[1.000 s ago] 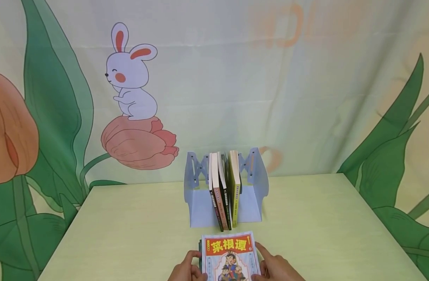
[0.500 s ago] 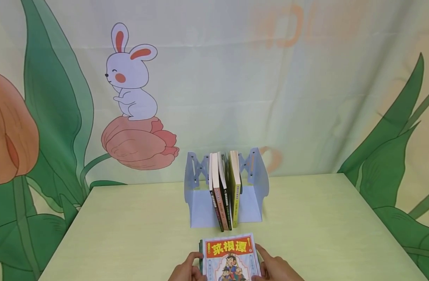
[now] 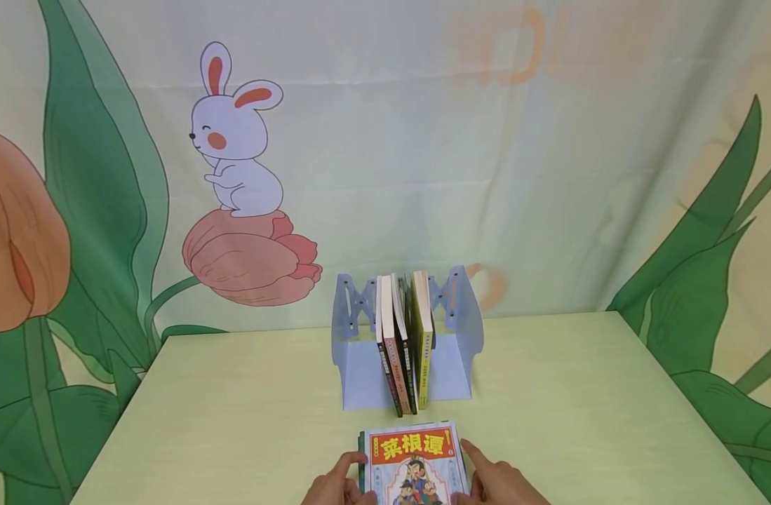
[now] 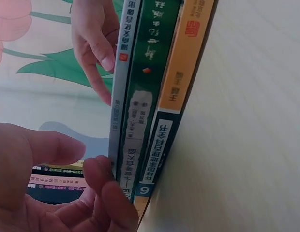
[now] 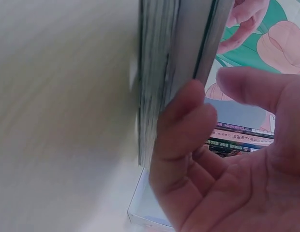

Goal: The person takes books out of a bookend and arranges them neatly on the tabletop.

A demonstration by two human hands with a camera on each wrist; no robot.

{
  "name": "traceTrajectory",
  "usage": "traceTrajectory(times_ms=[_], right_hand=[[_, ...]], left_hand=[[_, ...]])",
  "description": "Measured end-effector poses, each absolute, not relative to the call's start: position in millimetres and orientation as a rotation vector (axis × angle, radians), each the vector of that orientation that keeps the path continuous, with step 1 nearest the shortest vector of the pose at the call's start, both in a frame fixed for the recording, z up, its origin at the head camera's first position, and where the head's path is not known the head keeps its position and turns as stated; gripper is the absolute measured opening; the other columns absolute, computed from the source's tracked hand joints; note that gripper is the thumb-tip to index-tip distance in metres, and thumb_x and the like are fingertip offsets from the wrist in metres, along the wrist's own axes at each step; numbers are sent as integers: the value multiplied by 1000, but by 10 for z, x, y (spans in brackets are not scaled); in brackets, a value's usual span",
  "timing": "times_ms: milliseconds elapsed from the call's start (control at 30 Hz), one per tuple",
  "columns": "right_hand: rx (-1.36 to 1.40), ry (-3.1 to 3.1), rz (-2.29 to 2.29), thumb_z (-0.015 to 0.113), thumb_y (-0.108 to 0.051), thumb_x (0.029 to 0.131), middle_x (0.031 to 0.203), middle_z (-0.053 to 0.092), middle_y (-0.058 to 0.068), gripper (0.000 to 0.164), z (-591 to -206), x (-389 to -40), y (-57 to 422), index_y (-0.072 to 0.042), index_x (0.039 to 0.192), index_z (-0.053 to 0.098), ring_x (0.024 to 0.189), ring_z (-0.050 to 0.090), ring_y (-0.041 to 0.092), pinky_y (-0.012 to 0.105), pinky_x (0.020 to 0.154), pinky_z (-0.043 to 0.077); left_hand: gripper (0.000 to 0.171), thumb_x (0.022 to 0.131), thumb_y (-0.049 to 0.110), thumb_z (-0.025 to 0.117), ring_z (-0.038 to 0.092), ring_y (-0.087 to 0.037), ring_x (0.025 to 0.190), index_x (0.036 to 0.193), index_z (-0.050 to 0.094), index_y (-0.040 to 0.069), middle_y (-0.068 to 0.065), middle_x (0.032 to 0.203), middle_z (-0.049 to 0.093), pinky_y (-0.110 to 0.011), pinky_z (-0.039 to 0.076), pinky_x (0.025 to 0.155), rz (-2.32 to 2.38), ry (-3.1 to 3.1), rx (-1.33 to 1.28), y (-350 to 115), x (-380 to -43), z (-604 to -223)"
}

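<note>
A stack of books lies in front of me, with a comic-style book [image 3: 417,463] on top, its cover red and pale blue with yellow Chinese characters. In the left wrist view, a thick green book [image 4: 150,58] and an orange and dark-blue book [image 4: 181,82] show their spines beneath it. My left hand [image 3: 337,484] holds the stack's left side, curled fingers against the spines and thumb by the cover. On the opposite side my right hand [image 3: 501,484] holds the page edges, its thumb over the cover's edge. The stack's near end is cut off in the head view.
Behind the stack stands a pale-blue adjustable bookshelf [image 3: 366,379] with several books [image 3: 403,344] upright and leaning slightly in it. The light-green tabletop [image 3: 233,414] ends at a printed rabbit-and-tulip curtain [image 3: 372,175].
The top book has slid slightly towards me, and a sliver of green book now shows beyond its far edge. Both hands stay at the stack's sides.
</note>
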State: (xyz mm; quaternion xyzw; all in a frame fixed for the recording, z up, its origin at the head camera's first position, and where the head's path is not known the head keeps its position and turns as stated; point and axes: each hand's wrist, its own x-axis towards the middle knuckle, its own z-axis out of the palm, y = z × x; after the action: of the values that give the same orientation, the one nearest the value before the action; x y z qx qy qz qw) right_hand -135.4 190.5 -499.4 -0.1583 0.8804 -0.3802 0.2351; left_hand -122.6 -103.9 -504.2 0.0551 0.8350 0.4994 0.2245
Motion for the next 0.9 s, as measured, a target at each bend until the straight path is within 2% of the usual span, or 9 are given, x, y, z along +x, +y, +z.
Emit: traceTrajectory(times_ms=[167, 300, 433, 600, 767, 900], right_hand=[[-353, 2394, -1051, 68, -43, 90, 71, 57, 0, 84, -4957, -1363, 1897, 8, 146, 32, 63, 52, 12, 24, 58, 39], [-388, 2440, -1062, 67, -38, 91, 71, 55, -1, 80, -4942, -1360, 1903, 8, 146, 32, 60, 49, 8, 23, 56, 39], [-345, 2478, -1071, 67, -41, 90, 74, 53, -2, 77, -4915, -1355, 1894, -1, 147, 36, 60, 47, 7, 23, 53, 36], [-287, 2556, -1015, 67, -51, 87, 87, 49, -1, 75, -4876, -1349, 1860, -10, 146, 43, 70, 47, 9, 24, 56, 36], [-339, 2665, -968, 66, -54, 87, 102, 49, -1, 70, -4838, -1345, 1834, -14, 142, 49, 88, 48, 13, 28, 67, 41], [-359, 2718, -979, 65, -57, 86, 121, 49, 4, 69, -4813, -1328, 1811, -18, 142, 51, 104, 49, 20, 39, 80, 46]], left_hand=[[49, 92, 22, 65, 56, -9, 58, 130, 47, -4, 2, 66, 60, -25, 44, 57, 1377, 2349, 144, -1050, -1233, -5013], [47, 92, 23, 65, 54, -10, 58, 128, 50, -3, 2, 69, 59, -24, 43, 55, 1388, 2413, 164, -1047, -1226, -4981], [45, 91, 28, 64, 54, -7, 61, 125, 55, 0, 4, 76, 59, -23, 43, 55, 1358, 2530, 194, -1038, -1220, -4922], [43, 90, 30, 66, 55, -4, 69, 123, 59, 3, 2, 87, 60, -23, 44, 55, 1330, 2632, 197, -1013, -1200, -4839], [44, 88, 32, 69, 62, -15, 87, 123, 60, 5, -1, 102, 64, -24, 50, 65, 1274, 2727, 233, -994, -1164, -4790], [48, 87, 37, 70, 64, -27, 107, 124, 61, 9, -6, 117, 66, -38, 55, 81, 1191, 2840, 248, -971, -1110, -4767]])
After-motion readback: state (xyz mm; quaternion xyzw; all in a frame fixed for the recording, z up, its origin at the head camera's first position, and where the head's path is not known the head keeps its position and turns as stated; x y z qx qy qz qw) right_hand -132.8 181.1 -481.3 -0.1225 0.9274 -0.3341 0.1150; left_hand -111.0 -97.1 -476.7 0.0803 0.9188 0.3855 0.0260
